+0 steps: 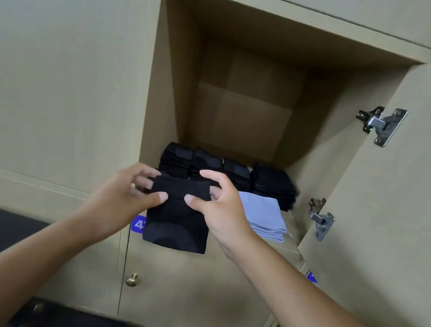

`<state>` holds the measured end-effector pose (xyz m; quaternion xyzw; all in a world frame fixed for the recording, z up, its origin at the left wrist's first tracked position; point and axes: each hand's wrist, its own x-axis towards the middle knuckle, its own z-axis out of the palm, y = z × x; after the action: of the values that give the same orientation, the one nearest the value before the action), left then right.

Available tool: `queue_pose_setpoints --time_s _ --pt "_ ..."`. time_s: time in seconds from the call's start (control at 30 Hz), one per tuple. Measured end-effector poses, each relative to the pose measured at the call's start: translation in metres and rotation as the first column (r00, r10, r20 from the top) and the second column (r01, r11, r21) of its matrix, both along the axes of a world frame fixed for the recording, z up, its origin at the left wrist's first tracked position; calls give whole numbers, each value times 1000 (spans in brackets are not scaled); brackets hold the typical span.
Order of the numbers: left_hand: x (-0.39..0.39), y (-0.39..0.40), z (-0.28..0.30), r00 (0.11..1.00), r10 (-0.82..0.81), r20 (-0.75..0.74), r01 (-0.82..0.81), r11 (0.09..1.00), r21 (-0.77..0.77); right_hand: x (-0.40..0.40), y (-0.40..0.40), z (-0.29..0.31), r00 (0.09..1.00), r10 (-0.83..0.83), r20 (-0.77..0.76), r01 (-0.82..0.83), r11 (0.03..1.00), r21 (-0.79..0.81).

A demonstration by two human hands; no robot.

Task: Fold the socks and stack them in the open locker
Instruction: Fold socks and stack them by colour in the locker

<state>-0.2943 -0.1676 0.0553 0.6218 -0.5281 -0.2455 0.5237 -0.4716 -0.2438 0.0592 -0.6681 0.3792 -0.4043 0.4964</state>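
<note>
Head view shows both hands, left (pixel 125 193) and right (pixel 217 206), pinching a black sock (pixel 178 223) before the locker (pixel 170 77), where black stacks (pixel 229 173) and blue socks (pixel 264 217) already lie, so the task looks well along.

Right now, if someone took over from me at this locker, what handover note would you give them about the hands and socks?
Left hand and right hand both pinch the top edge of a folded black sock, hanging at the front lip of the open locker.
Done: a row of black sock stacks sits on the locker floor; a light blue folded stack lies front right.
Left: set this black sock on a stack. Whether more socks wait is out of view.
</note>
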Motion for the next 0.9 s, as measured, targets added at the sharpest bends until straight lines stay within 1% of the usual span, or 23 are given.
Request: queue_pose_setpoints --time_s 0.13,0.2,0.27,0.37,0.47,0.57,0.67,0.73,0.83,0.9 --pt "0 -14 -7 998 -21 -54 25 997 77 -8 -6 -6 995 -19 97 4 989 150" --pt "-1 -19 -9 993 -67 -102 77 993 94 -11 -7 -7 993 -7 121 -12 988 156" --pt "-2 -23 -10 983 -115 -141 127 988 84 -15 -8 -5 995 16 98 -28 992 127" --pt "-1 -27 -9 973 -148 -176 165 982 88 -24 -12 3 996 81 -40 -81 997 -3" --pt "0 -32 -9 968 -187 -166 204 974 93 -29 -20 16 959 151 -239 -191 969 -154" --pt "-2 -36 -10 961 -210 -180 227 971 77 -28 -26 28 876 217 -430 -321 929 -186" --pt "-5 -45 -12 965 -192 -181 207 976 69 -25 -38 36 771 257 -583 -419 894 -159" --pt "-9 -51 -13 965 -155 -212 173 983 68 -29 -53 43 755 245 -608 -409 901 -145" --pt "-13 -57 -14 967 -114 -228 135 988 79 -44 -81 53 828 170 -534 -289 946 -146" --pt "-13 -59 -16 963 -140 -232 163 983 83 -57 -106 58 887 41 -460 -132 977 -168"
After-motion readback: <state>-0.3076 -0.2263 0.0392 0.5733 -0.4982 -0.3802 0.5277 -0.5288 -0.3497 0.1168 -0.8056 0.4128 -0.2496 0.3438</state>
